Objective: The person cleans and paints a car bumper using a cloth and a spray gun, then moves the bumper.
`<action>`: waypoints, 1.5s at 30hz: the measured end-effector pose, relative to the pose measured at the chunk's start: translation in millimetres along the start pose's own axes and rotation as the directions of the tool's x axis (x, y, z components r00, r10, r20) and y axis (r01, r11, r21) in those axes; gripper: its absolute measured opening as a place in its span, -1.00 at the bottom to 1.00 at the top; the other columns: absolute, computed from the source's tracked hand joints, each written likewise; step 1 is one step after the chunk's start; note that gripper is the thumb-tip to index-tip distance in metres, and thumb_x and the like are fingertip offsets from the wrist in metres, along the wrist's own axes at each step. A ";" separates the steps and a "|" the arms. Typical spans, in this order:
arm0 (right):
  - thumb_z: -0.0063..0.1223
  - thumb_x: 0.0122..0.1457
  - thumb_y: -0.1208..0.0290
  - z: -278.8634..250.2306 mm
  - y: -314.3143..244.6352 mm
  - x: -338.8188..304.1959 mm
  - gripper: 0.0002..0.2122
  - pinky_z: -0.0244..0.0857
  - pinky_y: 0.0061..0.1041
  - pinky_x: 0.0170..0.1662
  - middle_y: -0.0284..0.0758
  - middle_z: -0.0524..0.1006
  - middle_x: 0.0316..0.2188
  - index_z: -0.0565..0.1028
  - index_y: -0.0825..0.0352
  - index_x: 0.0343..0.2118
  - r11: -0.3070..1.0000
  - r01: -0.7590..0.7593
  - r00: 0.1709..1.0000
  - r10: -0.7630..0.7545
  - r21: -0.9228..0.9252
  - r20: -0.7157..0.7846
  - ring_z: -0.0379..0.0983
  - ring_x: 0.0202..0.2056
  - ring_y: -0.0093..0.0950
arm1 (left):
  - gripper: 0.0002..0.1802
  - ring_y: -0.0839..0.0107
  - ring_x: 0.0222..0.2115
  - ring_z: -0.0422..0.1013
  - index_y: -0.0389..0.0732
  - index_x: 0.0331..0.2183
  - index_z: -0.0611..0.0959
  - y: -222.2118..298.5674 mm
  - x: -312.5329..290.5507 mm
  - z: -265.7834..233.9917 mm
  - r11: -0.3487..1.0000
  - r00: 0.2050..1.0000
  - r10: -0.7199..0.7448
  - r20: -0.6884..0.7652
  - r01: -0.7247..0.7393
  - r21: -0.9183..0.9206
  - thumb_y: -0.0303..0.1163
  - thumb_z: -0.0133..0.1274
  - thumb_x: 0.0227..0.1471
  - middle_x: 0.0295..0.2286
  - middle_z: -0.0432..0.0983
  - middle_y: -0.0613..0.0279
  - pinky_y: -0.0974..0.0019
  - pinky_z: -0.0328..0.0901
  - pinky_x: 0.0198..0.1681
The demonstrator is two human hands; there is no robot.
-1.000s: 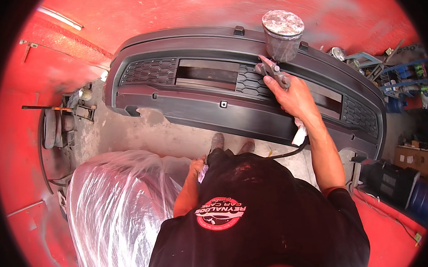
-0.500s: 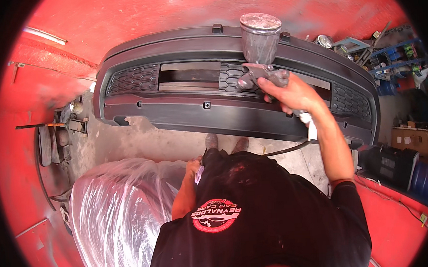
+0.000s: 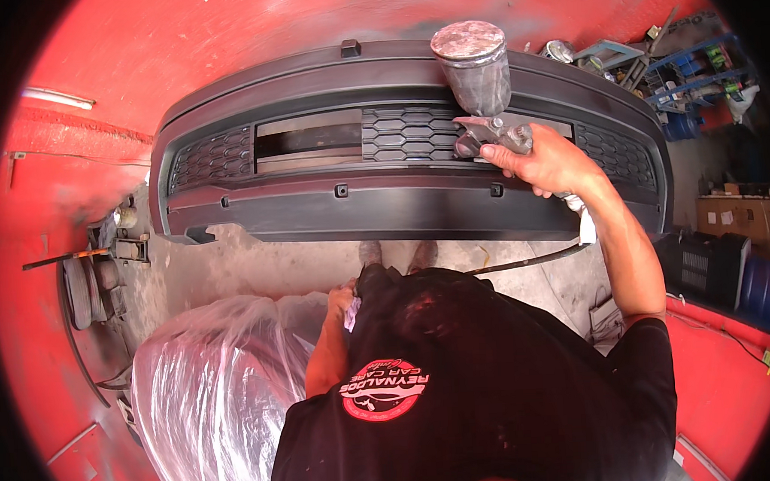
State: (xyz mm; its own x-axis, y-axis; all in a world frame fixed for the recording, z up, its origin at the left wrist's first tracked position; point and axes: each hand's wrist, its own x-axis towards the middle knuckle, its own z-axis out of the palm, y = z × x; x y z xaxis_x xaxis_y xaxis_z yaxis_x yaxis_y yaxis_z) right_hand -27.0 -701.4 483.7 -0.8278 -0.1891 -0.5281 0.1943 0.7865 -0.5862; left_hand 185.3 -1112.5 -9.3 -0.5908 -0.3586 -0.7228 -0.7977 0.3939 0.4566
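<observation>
My right hand (image 3: 562, 160) is wrapped round the handle of a spray gun (image 3: 494, 136), whose paint-smeared cup (image 3: 477, 75) stands on top. The gun is in front of a dark grey car bumper (image 3: 418, 206) with honeycomb grille panels, and hides part of its right half. A black hose (image 3: 528, 260) trails from below the handle toward my body. Down by my waist, my left hand (image 3: 342, 294) is closed on a small crumpled pale purple cloth (image 3: 352, 314); whether it is cloth or paper is hard to tell.
Clear plastic sheeting (image 3: 215, 385) covers something bulky at my left. Red walls surround me. At right are a blue rack (image 3: 696, 85) with cans and clutter, a cardboard box (image 3: 736, 218), a black case (image 3: 699, 261) and a blue drum (image 3: 764, 293). Tires (image 3: 80, 292) stand at far left.
My right hand has carried the spray gun rightward along the bumper. The whole view has shifted slightly, so the bumper sits further left. My left hand stays by my waist.
</observation>
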 end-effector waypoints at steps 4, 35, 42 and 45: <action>0.04 0.19 -0.14 -8.6 16.7 -6.0 -0.52 0.28 -0.52 -0.63 -0.44 0.35 -0.64 0.54 0.20 -0.09 0.998 -0.068 0.998 0.068 -0.017 -0.020 0.32 -0.69 -0.58 | -0.47 0.32 -0.44 0.44 -0.36 -0.28 0.62 -25.0 14.8 11.9 0.980 0.999 -0.045 -0.011 0.042 -0.197 0.01 0.13 0.07 -0.45 0.55 0.15 0.22 0.32 -0.33; 0.06 0.21 -0.06 30.4 -15.3 45.4 -0.59 0.25 -0.43 -0.52 -0.38 0.33 -0.71 0.51 0.00 0.05 0.949 0.218 0.975 -0.220 -0.229 0.017 0.33 -0.63 -0.53 | -0.58 0.44 -0.52 0.41 -0.30 -0.29 0.58 -14.4 -26.9 3.7 0.897 0.988 -0.131 0.081 0.153 -0.414 -0.08 0.15 0.11 -0.49 0.53 0.24 0.31 0.31 -0.46; 0.06 0.16 -0.16 37.3 -40.0 41.7 -0.48 0.23 -0.30 -0.52 -0.26 0.41 -0.73 0.59 0.35 -0.32 0.951 0.266 0.963 -0.270 -0.158 -0.002 0.37 -0.65 -0.38 | -0.33 0.36 -0.45 0.48 -0.44 -0.13 0.55 -17.0 -34.4 2.0 0.948 0.988 -0.142 -0.066 0.117 -0.297 0.05 0.16 0.06 -0.38 0.59 0.11 0.26 0.38 -0.36; 0.04 0.14 -0.21 41.0 -43.8 45.7 -0.43 0.24 -0.31 -0.52 -0.24 0.39 -0.76 0.58 0.38 -0.40 0.942 0.291 0.955 -0.297 -0.164 -0.013 0.40 -0.66 -0.36 | -0.24 0.29 -0.36 0.52 -0.47 -0.05 0.51 24.2 -60.4 -10.6 0.942 0.988 -0.151 0.020 0.150 -0.299 0.08 0.16 0.04 -0.26 0.59 0.02 0.23 0.40 -0.28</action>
State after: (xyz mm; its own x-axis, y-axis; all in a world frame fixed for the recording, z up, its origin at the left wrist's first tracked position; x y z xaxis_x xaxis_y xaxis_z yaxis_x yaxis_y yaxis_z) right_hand -51.9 -768.6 460.1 -0.8548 -0.4070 -0.3219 -0.1444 0.7825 -0.6057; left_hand 200.4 -1090.3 50.9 -0.4613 -0.3971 -0.7934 -0.8764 0.0644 0.4773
